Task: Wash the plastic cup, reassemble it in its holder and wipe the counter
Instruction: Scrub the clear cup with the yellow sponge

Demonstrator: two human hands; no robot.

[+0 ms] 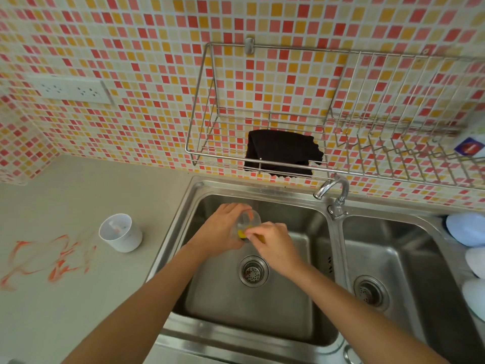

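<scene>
Over the left sink basin (210,298), my left hand (223,229) grips a clear plastic cup (250,219) lying on its side, its mouth towards my right hand. My right hand (273,243) pinches a yellow sponge (242,233) pushed into the cup's mouth. The white holder (121,233) stands upright on the grey counter (78,298) left of the sink. Orange smears (52,261) streak the counter left of the holder.
A tap (333,189) rises between the two basins; no water is visible. A wire rack (262,143) on the tiled wall carries a black cloth (280,153). Pale blue and white items (469,232) lie right of the right basin (393,258). A wall socket (70,89) is at upper left.
</scene>
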